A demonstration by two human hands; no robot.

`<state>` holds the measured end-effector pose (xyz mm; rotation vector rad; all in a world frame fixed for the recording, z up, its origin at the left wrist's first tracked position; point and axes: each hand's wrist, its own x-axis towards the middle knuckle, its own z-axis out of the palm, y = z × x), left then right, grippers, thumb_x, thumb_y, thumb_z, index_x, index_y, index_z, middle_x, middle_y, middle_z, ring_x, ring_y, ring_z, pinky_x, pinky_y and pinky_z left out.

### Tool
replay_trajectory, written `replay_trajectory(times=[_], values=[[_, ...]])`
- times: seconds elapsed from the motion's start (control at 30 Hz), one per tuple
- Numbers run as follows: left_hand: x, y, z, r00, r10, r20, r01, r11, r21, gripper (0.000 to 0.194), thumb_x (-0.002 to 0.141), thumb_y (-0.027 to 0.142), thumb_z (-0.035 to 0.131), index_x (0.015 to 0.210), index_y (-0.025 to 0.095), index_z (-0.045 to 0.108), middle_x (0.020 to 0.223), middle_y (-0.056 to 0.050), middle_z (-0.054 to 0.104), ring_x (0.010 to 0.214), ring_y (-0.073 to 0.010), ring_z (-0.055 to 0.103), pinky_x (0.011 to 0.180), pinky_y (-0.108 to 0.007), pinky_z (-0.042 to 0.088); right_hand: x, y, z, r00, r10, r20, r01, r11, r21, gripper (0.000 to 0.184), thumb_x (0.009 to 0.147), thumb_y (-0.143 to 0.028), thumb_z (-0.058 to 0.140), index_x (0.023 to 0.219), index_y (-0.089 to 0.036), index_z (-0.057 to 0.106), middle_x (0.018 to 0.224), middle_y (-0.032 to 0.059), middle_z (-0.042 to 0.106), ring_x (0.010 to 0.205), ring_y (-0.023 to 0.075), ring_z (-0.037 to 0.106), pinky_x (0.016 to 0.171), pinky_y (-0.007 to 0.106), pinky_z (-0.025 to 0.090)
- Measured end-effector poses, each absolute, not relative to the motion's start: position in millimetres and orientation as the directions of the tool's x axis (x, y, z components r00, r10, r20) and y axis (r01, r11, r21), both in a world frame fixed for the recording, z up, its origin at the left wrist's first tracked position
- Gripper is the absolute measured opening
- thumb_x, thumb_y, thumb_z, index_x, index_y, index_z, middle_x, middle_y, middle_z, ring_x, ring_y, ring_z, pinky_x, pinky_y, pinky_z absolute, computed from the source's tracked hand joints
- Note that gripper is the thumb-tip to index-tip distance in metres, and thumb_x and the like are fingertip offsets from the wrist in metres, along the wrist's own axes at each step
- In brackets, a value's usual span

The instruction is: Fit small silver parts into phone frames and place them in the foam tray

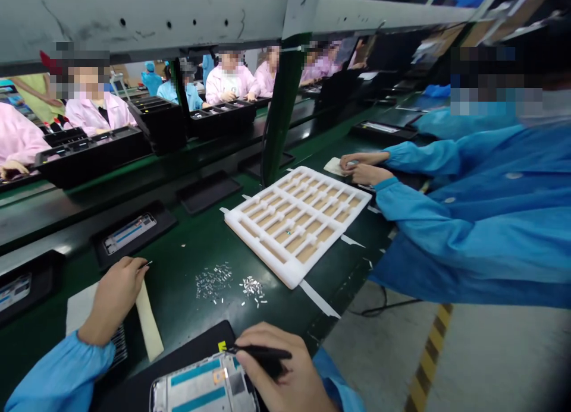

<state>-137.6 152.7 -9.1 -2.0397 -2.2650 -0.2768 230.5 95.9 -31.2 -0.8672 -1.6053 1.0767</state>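
My left hand [113,296] rests on the green bench mat [178,269], its fingers pinched on something thin whose small dark tip [145,264] pokes out. Under it lie a white sheet [80,308] and a cream strip [149,323]. My right hand [281,370] grips a black tweezer-like tool [263,354] over a phone frame [205,385] with teal strips, which sits on a black pad [178,346]. Two loose piles of tiny metal parts [214,281] lie on the mat between my hands, with a second pile [253,288] to the right.
A white foam tray [263,263] with tan compartments stands ahead. A co-worker's hands [361,168] in blue sleeves work at its far right. Black holders line the bench. Pink-coated workers sit across a grey beam and green post; a taped floor lies right.
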Motion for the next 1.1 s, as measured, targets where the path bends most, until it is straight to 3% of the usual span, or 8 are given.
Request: replay_trajectory(times=[0.2, 0.43, 0.53, 0.63, 0.73, 0.8, 0.93, 1.1], values=[[-137.5, 169.4, -18.7, -0.107, 0.982, 0.155, 0.991, 0.119, -0.067, 0.023, 0.104, 0.038, 0.071, 0.111, 0.016, 0.072, 0.11, -0.005, 0.075, 0.099, -0.0203, 0.073, 0.091, -0.042, 0.062, 238.3, 92.4, -39.8, -0.298, 0.904, 0.306, 0.079, 0.343, -0.936, 0.01, 0.094, -0.017, 0.074, 0.095, -0.02, 0.083, 0.088, 0.0066, 0.083, 0.079, 0.0214, 0.081, 0.074, 0.027, 0.063], [-117.5, 145.9, 39.8, 0.0, 0.938, 0.346, 1.0, -0.01, 0.029, 0.04, 0.111, 0.053, 0.04, 0.113, 0.021, 0.065, 0.101, -0.008, 0.077, 0.086, -0.0255, 0.075, 0.073, -0.038, 0.058, 234.2, 110.7, -9.7, -0.22, 0.888, 0.403, -0.081, 0.395, -0.915, 0.025, 0.107, -0.022, 0.056, 0.092, -0.02, 0.076, 0.099, 0.01, 0.079, 0.095, 0.0227, 0.078, 0.086, 0.033, 0.061], [-88.7, 122.4, 67.1, 0.158, 0.882, 0.443, 0.979, -0.197, 0.044, 0.039, 0.11, 0.059, 0.042, 0.116, 0.026, 0.064, 0.106, -0.004, 0.076, 0.092, -0.0223, 0.076, 0.079, -0.034, 0.056, 214.3, 122.8, 11.1, -0.236, 0.866, 0.442, -0.056, 0.441, -0.896, 0.025, 0.108, -0.019, 0.054, 0.102, -0.019, 0.078, 0.093, 0.0082, 0.076, 0.086, 0.0194, 0.075, 0.078, 0.029, 0.059], [-57.4, 100.2, 82.6, 0.372, 0.786, 0.494, 0.91, -0.415, -0.026, 0.019, 0.111, 0.042, 0.054, 0.119, 0.027, 0.064, 0.105, -0.001, 0.074, 0.095, -0.0184, 0.073, 0.09, -0.032, 0.052, 191.0, 131.3, 28.4, -0.258, 0.799, 0.543, -0.116, 0.533, -0.838, 0.023, 0.101, -0.018, 0.067, 0.121, -0.015, 0.077, 0.099, 0.0096, 0.077, 0.081, 0.0177, 0.073, 0.069, 0.026, 0.058], [-37.0, 83.8, 89.1, 0.458, 0.757, 0.466, 0.87, -0.49, -0.059, 0.017, 0.11, 0.024, 0.057, 0.124, 0.029, 0.065, 0.111, -0.001, 0.076, 0.102, -0.0183, 0.071, 0.097, -0.033, 0.051, 177.5, 133.5, 39.6, -0.25, 0.771, 0.585, -0.18, 0.557, -0.811, 0.016, 0.099, -0.019, 0.073, 0.113, -0.015, 0.079, 0.094, 0.0082, 0.078, 0.075, 0.0158, 0.071, 0.065, 0.023, 0.057], [-31.7, 76.4, 89.8, 0.424, 0.78, 0.461, 0.876, -0.483, 0.012, 0.022, 0.108, 0.025, 0.059, 0.129, 0.031, 0.064, 0.115, -0.001, 0.077, 0.105, -0.0171, 0.074, 0.097, -0.029, 0.055, 176.8, 132.1, 43.4, -0.247, 0.772, 0.586, -0.184, 0.556, -0.81, 0.01, 0.1, -0.017, 0.07, 0.099, -0.016, 0.08, 0.085, 0.0062, 0.077, 0.072, 0.0154, 0.07, 0.066, 0.024, 0.055], [-34.3, 68.1, 79.9, 0.133, 0.899, 0.418, 0.89, -0.294, 0.349, 0.049, 0.105, 0.046, 0.062, 0.151, 0.03, 0.053, 0.121, -0.003, 0.079, 0.107, -0.017, 0.081, 0.089, -0.019, 0.065, 186.6, 128.2, 45.2, -0.218, 0.807, 0.549, -0.168, 0.523, -0.836, 0.018, 0.1, -0.018, 0.066, 0.087, -0.017, 0.078, 0.079, 0.0049, 0.073, 0.069, 0.0162, 0.068, 0.064, 0.026, 0.052], [-43.5, 54.0, 61.9, -0.023, 0.93, 0.366, 0.847, -0.177, 0.502, 0.033, 0.102, 0.049, 0.067, 0.131, 0.033, 0.067, 0.103, 0.001, 0.083, 0.094, -0.02, 0.085, 0.082, -0.021, 0.068, 197.2, 123.8, 48.6, -0.231, 0.795, 0.561, -0.197, 0.526, -0.827, 0.018, 0.101, -0.02, 0.064, 0.088, -0.017, 0.078, 0.079, 0.0059, 0.074, 0.07, 0.0179, 0.07, 0.066, 0.028, 0.055]])
